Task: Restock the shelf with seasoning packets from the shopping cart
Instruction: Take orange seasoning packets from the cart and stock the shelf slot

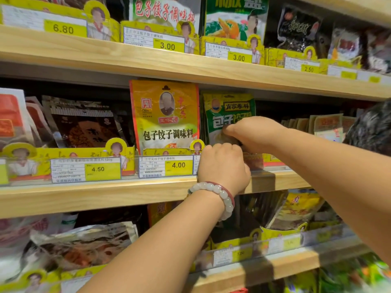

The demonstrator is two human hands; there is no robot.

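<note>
Green seasoning packets (229, 115) with white printed characters stand upright on the middle light wooden shelf (127, 193), just beside a yellow-and-orange packet (165, 117). Our right hand (256, 134) lies over their lower front, fingers curled on them. Our left hand (224, 166), with a pale bead bracelet (220, 195), is curled at the shelf edge below; we cannot tell what it holds.

Grocery shop, wooden shelves (148, 66), yellow price tags (178, 165), seasoning packets (166, 115)

Both arms reach forward; left hand (223, 166) and right hand (255, 134) curled (knuckles up).
</note>
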